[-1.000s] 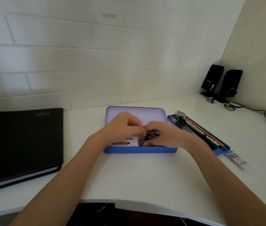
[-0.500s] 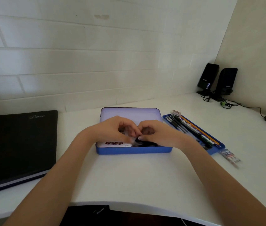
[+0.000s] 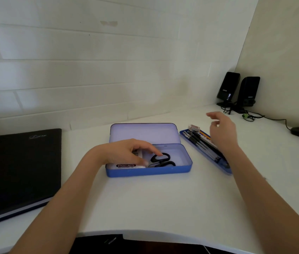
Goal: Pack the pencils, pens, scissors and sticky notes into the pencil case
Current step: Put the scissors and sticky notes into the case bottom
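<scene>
**Case Half Packed, Pens Still Outside**

While the white desk (image 3: 163,202) fills the lower frame, smooth and matte, the black notebook (image 3: 18,171) lies flat at the left edge, its cover finely grained. At centre sits the blue pencil case (image 3: 148,172), a shallow rounded tin with its pale lid hinged back. Inside, the sticky notes (image 3: 125,165) rest at its left end and the black-handled scissors (image 3: 163,160) beside them, so two items look done. The pens and pencils (image 3: 202,143) remain in a slim blue tray (image 3: 183,133) right of the case, slender plastic and wood barrels; these are left, by my reading. The left hand (image 3: 126,153) lies relaxed over the notes, fingertips touching the scissors, clasping nothing. The right hand (image 3: 222,131) hovers above the tray, fingers loosely spread, empty.
</scene>
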A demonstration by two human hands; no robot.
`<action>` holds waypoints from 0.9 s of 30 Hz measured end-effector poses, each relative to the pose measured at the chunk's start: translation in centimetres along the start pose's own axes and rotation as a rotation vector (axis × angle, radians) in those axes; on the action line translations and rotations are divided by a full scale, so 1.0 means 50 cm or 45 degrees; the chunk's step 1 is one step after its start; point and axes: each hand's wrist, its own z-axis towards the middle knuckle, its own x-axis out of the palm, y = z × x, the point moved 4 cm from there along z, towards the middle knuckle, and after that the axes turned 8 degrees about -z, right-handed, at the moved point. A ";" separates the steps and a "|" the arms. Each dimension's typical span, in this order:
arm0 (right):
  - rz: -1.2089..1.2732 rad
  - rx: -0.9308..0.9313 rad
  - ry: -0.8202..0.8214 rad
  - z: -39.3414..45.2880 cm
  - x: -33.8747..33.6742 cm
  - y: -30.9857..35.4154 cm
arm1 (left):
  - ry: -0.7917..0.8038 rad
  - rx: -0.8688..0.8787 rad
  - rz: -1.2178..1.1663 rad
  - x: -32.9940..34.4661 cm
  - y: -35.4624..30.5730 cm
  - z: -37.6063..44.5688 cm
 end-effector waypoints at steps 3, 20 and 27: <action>-0.212 0.154 0.149 0.002 -0.037 -0.056 | 0.017 0.006 0.036 0.001 -0.001 0.003; -0.415 0.217 0.146 -0.219 -0.134 -0.146 | 0.041 0.141 -0.027 0.059 -0.040 -0.027; 0.272 0.053 0.137 -0.271 -0.154 0.000 | 0.043 0.072 -0.030 0.088 -0.047 -0.042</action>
